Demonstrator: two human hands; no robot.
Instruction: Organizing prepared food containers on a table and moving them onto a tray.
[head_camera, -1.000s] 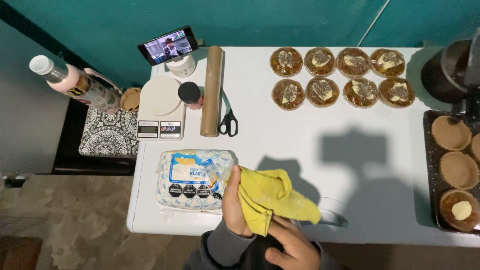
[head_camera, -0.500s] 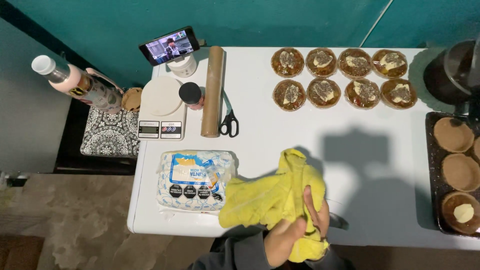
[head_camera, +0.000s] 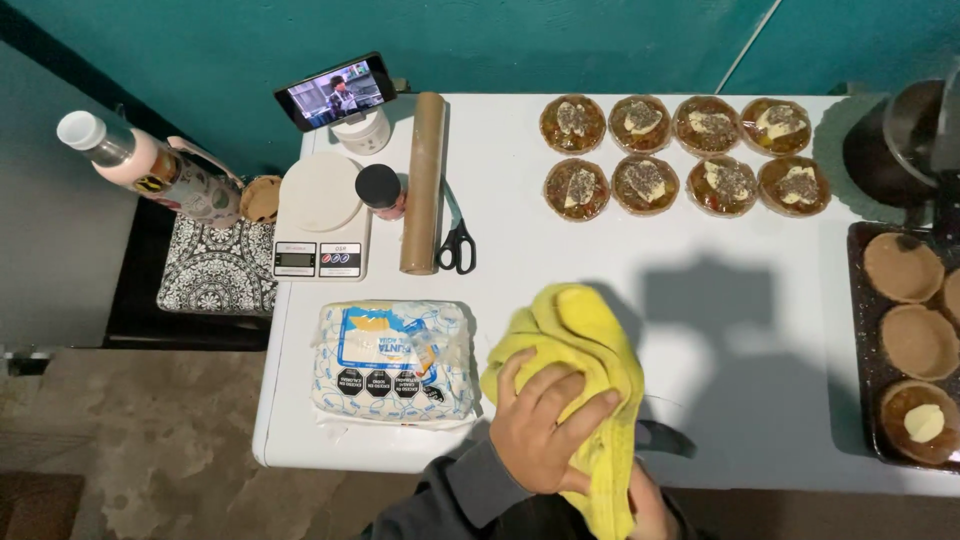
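A yellow cloth (head_camera: 575, 330) lies bunched at the front edge of the white table (head_camera: 600, 250). My left hand (head_camera: 545, 425) presses on top of the cloth with its fingers spread over the folds. Below it at the frame's bottom edge, my right hand (head_camera: 648, 512) shows only in part, wrapped in the cloth's hanging end. A white and blue plastic bag (head_camera: 395, 365) of powder lies just left of the cloth. A dark, flat object (head_camera: 665, 438) pokes out from under the cloth on the right.
Several filled tartlets (head_camera: 685, 155) stand in two rows at the back. On the right, a dark baking tray (head_camera: 857, 300) holds dough shells. A kitchen scale (head_camera: 322, 215), small jar (head_camera: 380, 190), cardboard tube (head_camera: 423, 180), scissors (head_camera: 458, 240) and propped phone (head_camera: 335, 92) are back left.
The cloth and both hands have shifted right along the front edge and up onto the table. My left hand has come over the top of the cloth.
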